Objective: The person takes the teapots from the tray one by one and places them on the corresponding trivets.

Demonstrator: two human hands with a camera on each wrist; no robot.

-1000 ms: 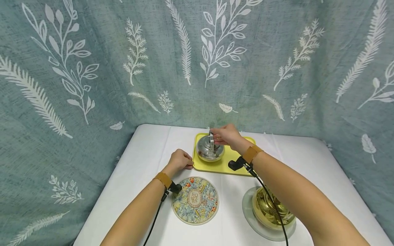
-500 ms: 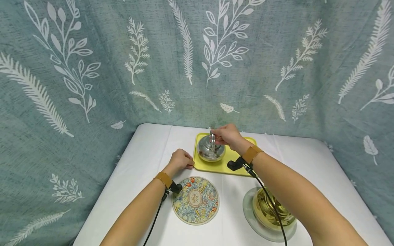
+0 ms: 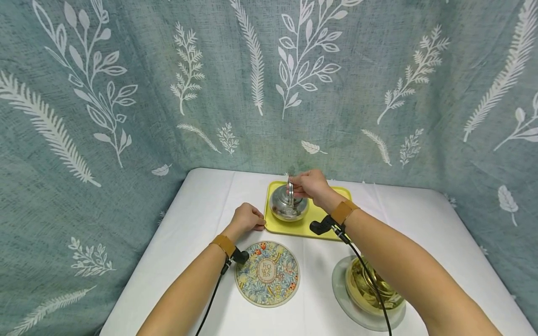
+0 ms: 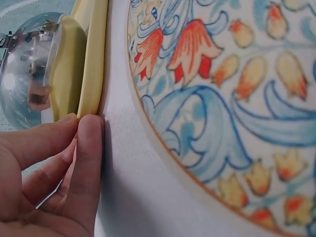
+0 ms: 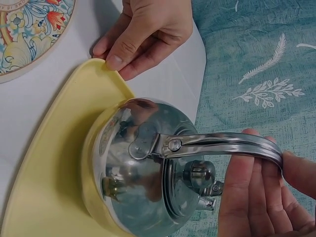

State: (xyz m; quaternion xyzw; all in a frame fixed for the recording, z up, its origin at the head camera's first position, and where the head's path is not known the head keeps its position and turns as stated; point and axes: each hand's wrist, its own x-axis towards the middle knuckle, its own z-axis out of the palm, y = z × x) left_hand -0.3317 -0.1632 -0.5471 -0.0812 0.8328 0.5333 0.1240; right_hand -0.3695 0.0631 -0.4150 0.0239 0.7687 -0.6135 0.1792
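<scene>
A shiny metal kettle (image 3: 280, 211) stands on the left part of a yellow tray (image 3: 316, 213). My right hand (image 3: 313, 184) has its fingers under the kettle's arched handle (image 5: 232, 142), thumb over the top, gripping it. In the right wrist view the lid knob (image 5: 200, 174) shows below the handle. At the tray's near left corner, my left hand (image 3: 247, 218) pinches the rim between thumb and fingers. The left wrist view shows those fingertips (image 4: 90, 129) on the tray edge, with the kettle just beyond.
A round floral mat (image 3: 267, 285) lies in front of the tray. At the near right, a gold-coloured pot (image 3: 365, 298) sits on a grey round plate (image 3: 340, 291), partly hidden by my right forearm. A patterned curtain (image 3: 269, 140) hangs behind the white table (image 3: 201, 205).
</scene>
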